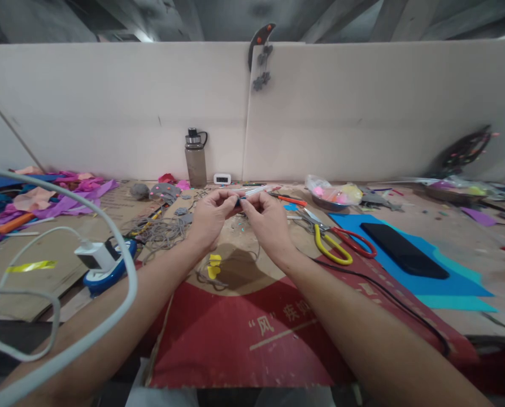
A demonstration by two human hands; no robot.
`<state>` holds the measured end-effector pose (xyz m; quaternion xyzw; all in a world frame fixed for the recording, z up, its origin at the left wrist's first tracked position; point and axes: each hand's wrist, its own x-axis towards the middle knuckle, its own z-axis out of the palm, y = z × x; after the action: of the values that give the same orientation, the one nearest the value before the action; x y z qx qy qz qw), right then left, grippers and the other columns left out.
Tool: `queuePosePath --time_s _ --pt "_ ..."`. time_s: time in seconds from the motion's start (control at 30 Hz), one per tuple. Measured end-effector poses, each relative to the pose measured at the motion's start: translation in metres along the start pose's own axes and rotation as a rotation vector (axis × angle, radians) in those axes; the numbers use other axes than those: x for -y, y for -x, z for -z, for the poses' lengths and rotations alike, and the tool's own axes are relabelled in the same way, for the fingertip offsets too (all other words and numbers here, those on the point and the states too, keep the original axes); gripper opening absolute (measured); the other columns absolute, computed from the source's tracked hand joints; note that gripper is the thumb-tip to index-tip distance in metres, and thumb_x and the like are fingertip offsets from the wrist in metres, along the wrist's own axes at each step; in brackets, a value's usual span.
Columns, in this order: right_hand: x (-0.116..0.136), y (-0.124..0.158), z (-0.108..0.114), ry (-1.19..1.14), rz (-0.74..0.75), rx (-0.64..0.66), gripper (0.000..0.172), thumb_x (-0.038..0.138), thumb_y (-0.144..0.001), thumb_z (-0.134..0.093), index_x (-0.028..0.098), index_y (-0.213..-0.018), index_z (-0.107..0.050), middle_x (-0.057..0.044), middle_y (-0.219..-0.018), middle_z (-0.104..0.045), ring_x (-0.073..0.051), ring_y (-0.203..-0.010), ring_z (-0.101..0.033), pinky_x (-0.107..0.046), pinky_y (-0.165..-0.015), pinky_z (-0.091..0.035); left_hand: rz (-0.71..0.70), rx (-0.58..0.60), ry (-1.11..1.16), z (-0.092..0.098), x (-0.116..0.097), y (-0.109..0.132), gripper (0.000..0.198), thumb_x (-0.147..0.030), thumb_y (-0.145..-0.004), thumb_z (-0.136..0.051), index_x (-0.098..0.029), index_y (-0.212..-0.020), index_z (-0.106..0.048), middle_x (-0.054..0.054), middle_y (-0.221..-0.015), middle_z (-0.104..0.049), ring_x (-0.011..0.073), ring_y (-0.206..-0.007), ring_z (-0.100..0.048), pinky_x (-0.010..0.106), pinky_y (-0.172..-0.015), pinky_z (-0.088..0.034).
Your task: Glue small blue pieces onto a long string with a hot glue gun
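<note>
My left hand (212,217) and my right hand (267,220) meet above the middle of the cardboard-covered table, fingers pinched together on a small dark blue piece (239,199) held between them. What the piece is stays too small to tell. Under the hands lie small yellow scraps (214,265) and a loop of thin grey cord (161,230). Yellow-handled scissors (329,246) and red-handled scissors (354,240) lie just right of my right hand.
A black phone (404,250) rests on blue sheets (456,282) at the right. A grey water bottle (195,158) stands by the back board. Pink and purple scraps (66,192) pile up at the left. A white charger with cable (98,255) sits near left.
</note>
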<state>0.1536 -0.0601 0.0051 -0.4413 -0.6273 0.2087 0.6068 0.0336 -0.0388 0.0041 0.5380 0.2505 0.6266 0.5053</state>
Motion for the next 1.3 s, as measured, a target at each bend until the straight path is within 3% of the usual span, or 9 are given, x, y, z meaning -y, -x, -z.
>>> queuePosePath --time_s 0.17,0.27,0.4,0.47,0.57,0.77,1.07,1.3 --pt "-0.001 -0.001 0.001 0.024 -0.009 -0.006 0.016 0.028 -0.078 -0.056 0.018 -0.067 -0.054 0.003 -0.060 -0.053 -0.010 -0.056 -0.044 -0.024 -0.055 -0.034 0.039 0.023 0.000 0.000 -0.002 0.001 0.015 -0.028 -0.072 -0.068 -0.014 -0.072 -0.061 0.006 -0.097 -0.067 0.0151 -0.088 -0.061 0.031 -0.079 -0.051" --pt "-0.002 -0.001 0.000 0.005 -0.027 -0.015 0.016 0.030 -0.078 -0.057 0.018 -0.068 -0.053 0.003 -0.061 -0.052 -0.010 -0.056 -0.043 -0.024 -0.054 -0.033 0.024 0.009 -0.065 0.000 -0.002 0.000 0.013 -0.026 -0.072 -0.067 -0.015 -0.069 -0.062 0.005 -0.104 -0.065 0.0118 -0.084 -0.058 0.022 -0.067 -0.048" --pt "-0.005 -0.001 0.001 -0.046 -0.055 -0.032 0.018 0.033 -0.077 -0.060 0.019 -0.087 -0.056 0.007 -0.058 -0.045 -0.009 -0.053 -0.040 -0.023 -0.053 -0.032 0.017 -0.035 -0.056 0.000 -0.002 -0.002 0.009 -0.022 -0.069 -0.069 -0.015 -0.068 -0.065 0.001 -0.079 -0.062 0.0066 -0.064 -0.049 0.018 -0.054 -0.038" --pt "-0.006 -0.001 0.002 -0.059 -0.056 0.004 0.021 0.034 -0.078 -0.058 0.019 -0.092 -0.059 0.007 -0.057 -0.044 -0.010 -0.053 -0.039 -0.024 -0.053 -0.032 0.053 -0.025 0.009 -0.001 -0.001 -0.002 0.009 -0.022 -0.067 -0.071 -0.014 -0.068 -0.066 0.000 -0.071 -0.059 0.0067 -0.061 -0.048 0.019 -0.053 -0.038" --pt "-0.006 -0.002 0.003 -0.092 -0.048 0.057 0.020 0.035 -0.081 -0.053 0.017 -0.083 -0.062 0.003 -0.063 -0.052 -0.010 -0.057 -0.043 -0.025 -0.056 -0.034 0.111 -0.001 0.069 0.001 -0.002 -0.002 0.011 -0.022 -0.065 -0.073 -0.014 -0.070 -0.067 0.001 -0.072 -0.060 0.0076 -0.063 -0.051 0.020 -0.054 -0.040" --pt "-0.002 -0.004 0.006 -0.130 -0.099 0.035 0.017 0.032 -0.079 -0.054 0.016 -0.077 -0.059 0.000 -0.070 -0.059 -0.011 -0.063 -0.049 -0.025 -0.061 -0.038 0.212 0.081 0.082 0.010 -0.006 -0.006 0.021 -0.032 -0.069 -0.071 -0.013 -0.077 -0.070 0.006 -0.077 -0.067 0.0126 -0.070 -0.059 0.024 -0.060 -0.047" --pt "0.000 -0.002 0.007 -0.115 -0.099 0.052 0.018 0.034 -0.078 -0.056 0.016 -0.077 -0.059 0.001 -0.069 -0.059 -0.011 -0.062 -0.049 -0.024 -0.059 -0.037 0.148 0.100 -0.177 0.012 -0.012 -0.005 0.026 -0.035 -0.066 -0.074 -0.014 -0.080 -0.072 0.006 -0.079 -0.068 0.0133 -0.067 -0.060 0.026 -0.058 -0.048" --pt "-0.004 0.000 0.005 0.011 -0.037 0.047 0.017 0.034 -0.080 -0.055 0.017 -0.075 -0.057 0.004 -0.060 -0.048 -0.009 -0.052 -0.036 -0.024 -0.050 -0.028 0.064 0.064 -0.353 0.012 -0.013 -0.004 0.022 -0.036 -0.068 -0.071 -0.016 -0.077 -0.070 0.005 -0.075 -0.066 0.0127 -0.063 -0.057 0.022 -0.048 -0.044"
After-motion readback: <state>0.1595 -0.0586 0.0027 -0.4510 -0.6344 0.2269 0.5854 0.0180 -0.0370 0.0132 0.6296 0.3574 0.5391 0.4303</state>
